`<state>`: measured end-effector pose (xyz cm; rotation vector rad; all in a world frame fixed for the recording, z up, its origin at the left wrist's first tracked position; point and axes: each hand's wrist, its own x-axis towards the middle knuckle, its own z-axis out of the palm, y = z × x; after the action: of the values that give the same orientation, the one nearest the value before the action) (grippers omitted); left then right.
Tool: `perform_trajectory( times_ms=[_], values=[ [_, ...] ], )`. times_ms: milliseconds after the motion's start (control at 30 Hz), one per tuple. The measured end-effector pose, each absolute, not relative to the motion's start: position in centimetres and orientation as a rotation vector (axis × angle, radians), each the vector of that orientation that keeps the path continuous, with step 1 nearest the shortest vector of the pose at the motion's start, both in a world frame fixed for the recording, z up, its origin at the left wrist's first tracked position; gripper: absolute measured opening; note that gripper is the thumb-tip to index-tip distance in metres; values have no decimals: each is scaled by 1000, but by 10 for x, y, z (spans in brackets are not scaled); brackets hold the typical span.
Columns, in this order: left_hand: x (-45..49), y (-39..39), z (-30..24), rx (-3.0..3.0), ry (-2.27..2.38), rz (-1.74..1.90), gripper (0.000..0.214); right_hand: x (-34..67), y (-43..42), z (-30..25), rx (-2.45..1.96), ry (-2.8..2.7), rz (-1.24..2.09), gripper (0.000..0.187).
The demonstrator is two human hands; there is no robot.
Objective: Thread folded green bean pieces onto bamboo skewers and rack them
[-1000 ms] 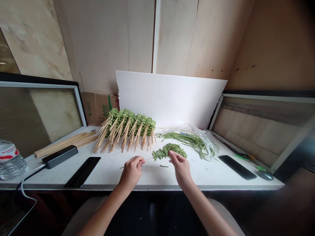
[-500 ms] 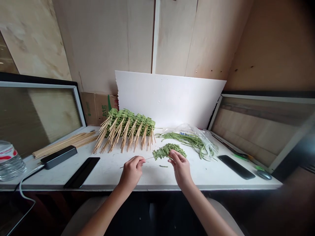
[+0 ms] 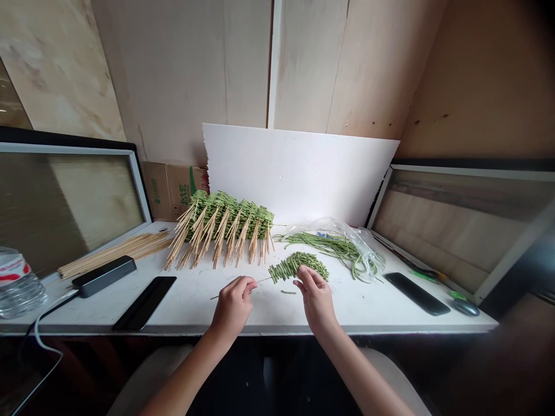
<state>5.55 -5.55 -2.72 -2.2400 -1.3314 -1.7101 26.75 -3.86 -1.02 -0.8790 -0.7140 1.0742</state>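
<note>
A thin bamboo skewer is pinched in my left hand, its tail end poking out to the left of the fist. Short cut green bean pieces are threaded crosswise in a row along its right part. At the right end of that row, my right hand has thumb and forefinger closed on a green bean piece; the fingers partly hide it. Just behind lies a pile of cut pieces. One loose piece rests on the white table between my hands.
Finished bean skewers are stacked at the back left, sticks forward. Bare skewers, a black box, a phone and a water bottle are leftward. Uncut long beans in a plastic bag and another dark phone lie right.
Almost nothing differs. My right hand has shifted very slightly at the end of the bean row, and my left hand keeps its hold on the skewer.
</note>
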Motion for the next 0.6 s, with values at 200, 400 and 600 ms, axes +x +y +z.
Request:
perform_trajectory(
  times_ms=[200, 400, 600],
  values=[
    [55, -55, -29, -2258, -1361, -1691, 30, 268, -41, -7, -871, -762, 1097, 35],
    [54, -55, -28, -2242, -1383, -1671, 27, 268, -41, -8, -801, -825, 1140, 30],
    [56, -56, -22, -2233, -1481, -1712, 22, 280, -32, -6, -794, -889, 1131, 41]
  ],
)
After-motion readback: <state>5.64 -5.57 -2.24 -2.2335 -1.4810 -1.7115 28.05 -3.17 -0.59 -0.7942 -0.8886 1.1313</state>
